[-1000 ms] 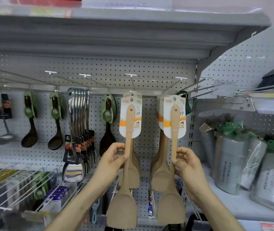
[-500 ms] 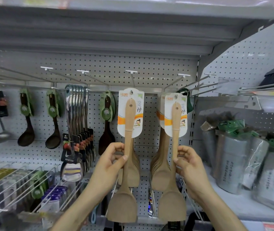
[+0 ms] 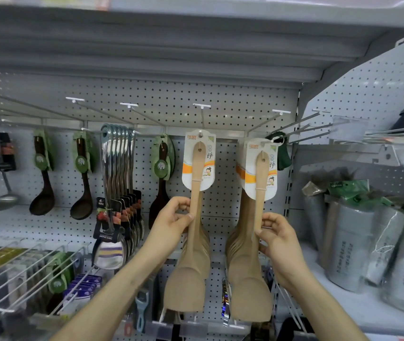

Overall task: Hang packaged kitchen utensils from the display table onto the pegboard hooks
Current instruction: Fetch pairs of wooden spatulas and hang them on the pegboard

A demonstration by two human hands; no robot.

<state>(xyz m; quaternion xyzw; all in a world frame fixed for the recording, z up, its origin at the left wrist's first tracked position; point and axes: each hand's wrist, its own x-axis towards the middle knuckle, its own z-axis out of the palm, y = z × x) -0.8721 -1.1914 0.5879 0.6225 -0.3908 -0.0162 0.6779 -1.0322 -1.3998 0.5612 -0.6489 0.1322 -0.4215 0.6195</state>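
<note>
Left spatula [image 3: 196, 193] has been raised slightly over the last second: its card's hole is now seen at the tip of the middle hook [image 3: 202, 116] (threaded or only touching, cannot be told). Its handle is pinched by the left hand [image 3: 173, 220], thumb in front. Right spatula [image 3: 260, 210] is gripped at the handle by the right hand [image 3: 278, 238]. Its card is held in front of the hung stack [image 3: 237, 242], little changed, not clearly hooked. Judged: left one nearly hung, to be pushed back toward the pegboard [image 3: 161, 94]; right one next.
</note>
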